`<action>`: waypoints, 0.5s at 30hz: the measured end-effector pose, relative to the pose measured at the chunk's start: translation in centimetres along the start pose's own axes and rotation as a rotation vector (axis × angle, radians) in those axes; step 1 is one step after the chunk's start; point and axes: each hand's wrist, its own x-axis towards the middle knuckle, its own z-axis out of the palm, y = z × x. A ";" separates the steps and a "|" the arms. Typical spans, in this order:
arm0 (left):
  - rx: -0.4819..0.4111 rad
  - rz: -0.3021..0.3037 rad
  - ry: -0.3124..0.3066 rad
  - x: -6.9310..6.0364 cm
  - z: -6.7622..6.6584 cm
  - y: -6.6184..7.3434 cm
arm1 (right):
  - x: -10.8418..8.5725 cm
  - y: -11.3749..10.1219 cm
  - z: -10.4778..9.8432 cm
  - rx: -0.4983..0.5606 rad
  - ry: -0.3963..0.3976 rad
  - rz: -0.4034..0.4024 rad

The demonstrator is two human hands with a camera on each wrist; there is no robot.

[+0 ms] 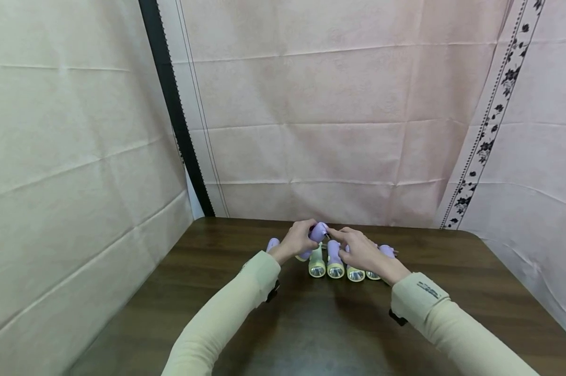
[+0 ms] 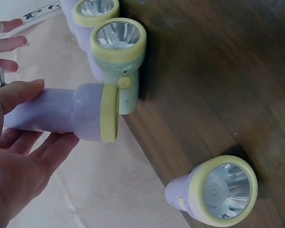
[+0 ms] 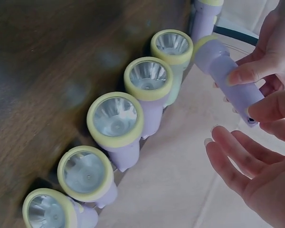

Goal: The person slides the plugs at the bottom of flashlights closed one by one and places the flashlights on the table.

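My left hand (image 1: pixel 294 242) grips a purple flashlight (image 2: pixel 54 109) with a yellow rim, its thumb and fingers around the barrel. Above the table, this flashlight is held with its lens end toward the left. Two metal prongs (image 2: pixel 1 77) show at its tail in the left wrist view. There my right hand (image 3: pixel 261 175) pinches the tail end between thumb and index finger, while its other fingers stay loosely bent and apart. A green flashlight (image 1: pixel 317 262) stands just beyond the held one in the left wrist view.
On the brown wooden table (image 1: pixel 301 324), several purple flashlights, one of them this flashlight (image 3: pixel 116 121), lie in a row beside the green one, lenses facing me. Another purple flashlight (image 2: pixel 223 192) lies apart on the left. Pale cloth (image 1: pixel 339 104) hangs behind the table's far edge.
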 end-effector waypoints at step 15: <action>-0.016 0.019 -0.026 -0.7 -0.9 0.0 | 0.8 -0.6 -0.3 0.065 -0.044 0.007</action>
